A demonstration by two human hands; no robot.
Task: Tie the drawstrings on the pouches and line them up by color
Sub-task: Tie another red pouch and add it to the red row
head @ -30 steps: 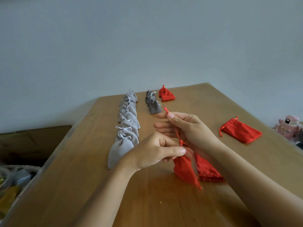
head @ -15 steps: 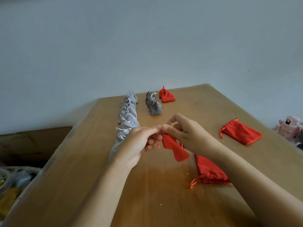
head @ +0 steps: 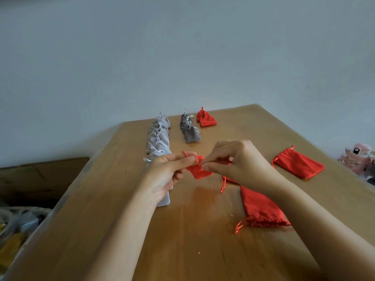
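My left hand (head: 168, 171) and right hand (head: 239, 163) both pinch the neck of a red pouch (head: 197, 171), held just above the wooden table (head: 182, 240). Beyond it run 3 rows: light grey pouches (head: 159, 136), dark grey pouches (head: 189, 130), 1 tied red one (head: 206, 119). A flat pouch (head: 259, 207) lies under my right forearm, a spare pouch (head: 298, 164) further right. Pale wall (head: 182, 57) behind, with a cardboard box (head: 40, 175) left of the table.

A small red pouch (head: 199, 172) hangs pinched at its top between the left hand (head: 164, 175) and the right hand (head: 239, 163). From it, tied light grey pouches (head: 159, 136) line up toward 11 o'clock, tied dark grey pouches (head: 189, 131) lie at 12 and a tied red pouch (head: 206, 119) sits beside those. A flat red pouch (head: 299, 164) lies at 3 o'clock and a nearer red pouch (head: 260, 207) at 5.
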